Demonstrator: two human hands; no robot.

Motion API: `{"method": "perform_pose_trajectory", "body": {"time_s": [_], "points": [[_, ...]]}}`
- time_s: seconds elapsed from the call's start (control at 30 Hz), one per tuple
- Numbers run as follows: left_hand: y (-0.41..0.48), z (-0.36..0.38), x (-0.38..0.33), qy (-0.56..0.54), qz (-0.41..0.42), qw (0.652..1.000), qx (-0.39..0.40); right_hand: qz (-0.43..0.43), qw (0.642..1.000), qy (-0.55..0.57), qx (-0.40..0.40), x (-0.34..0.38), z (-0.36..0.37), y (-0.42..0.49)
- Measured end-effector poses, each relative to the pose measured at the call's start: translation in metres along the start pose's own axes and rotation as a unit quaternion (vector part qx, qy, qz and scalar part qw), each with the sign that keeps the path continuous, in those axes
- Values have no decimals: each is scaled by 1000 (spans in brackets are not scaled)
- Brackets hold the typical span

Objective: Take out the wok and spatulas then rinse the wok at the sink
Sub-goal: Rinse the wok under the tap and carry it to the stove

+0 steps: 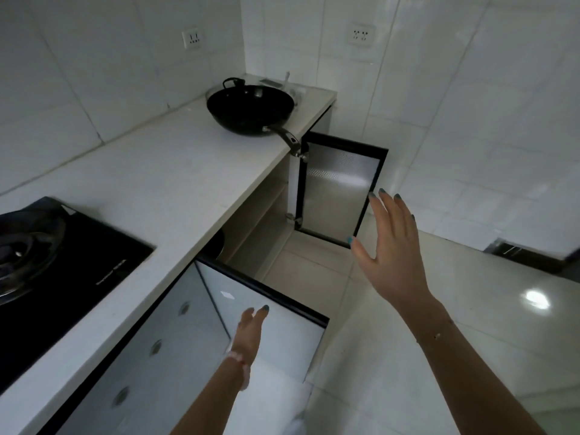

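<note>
Your wok (248,109) sits out on the counter (157,171) at its far end, near the corner, with its handle (287,139) sticking out past the counter edge, so it looks ready to be picked up from the aisle. Your right hand (392,246) is spread wide and holds nothing, its fingertips at the free edge of the far cabinet door (339,186), placed as if to swing it; whether they touch, I cannot tell. Your left hand (249,328) holds nothing either, fingers straight against the near cabinet door (282,334). Both doors stand open into the aisle, and the far one hangs right under the wok handle, so it is in your way when you reach. A dark round shape (216,243) shows inside the cabinet. Small items (288,86) lie behind the wok, too blurred to call spatulas. The hob (62,255) is at your left, and no sink is in view.
</note>
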State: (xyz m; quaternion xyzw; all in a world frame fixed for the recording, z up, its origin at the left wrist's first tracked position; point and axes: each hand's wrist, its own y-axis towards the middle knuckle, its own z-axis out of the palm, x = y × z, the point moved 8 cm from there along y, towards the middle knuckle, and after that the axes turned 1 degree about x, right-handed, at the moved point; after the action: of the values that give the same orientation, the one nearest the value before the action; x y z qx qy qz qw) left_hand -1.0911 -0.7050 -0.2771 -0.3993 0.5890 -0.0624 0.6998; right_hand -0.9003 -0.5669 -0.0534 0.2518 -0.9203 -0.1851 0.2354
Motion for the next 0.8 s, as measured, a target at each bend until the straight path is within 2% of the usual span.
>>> {"method": "perform_pose_trajectory", "body": {"time_s": [0.07,0.17,0.27,0.57,0.8], "points": [[16,18,14,-116,-94,988,51,-8,1000,8,1,-2,10,19],[33,41,13,-218,-150,961,81,-14,1000,13,3,-6,23,41],[53,54,-3,-274,-152,945,89,-13,1000,21,7,-16,34,59],[97,79,-29,-353,-155,917,105,-38,998,42,14,-41,69,118],[158,109,-72,-410,-120,901,73,-69,997,25,20,-85,80,179]]}}
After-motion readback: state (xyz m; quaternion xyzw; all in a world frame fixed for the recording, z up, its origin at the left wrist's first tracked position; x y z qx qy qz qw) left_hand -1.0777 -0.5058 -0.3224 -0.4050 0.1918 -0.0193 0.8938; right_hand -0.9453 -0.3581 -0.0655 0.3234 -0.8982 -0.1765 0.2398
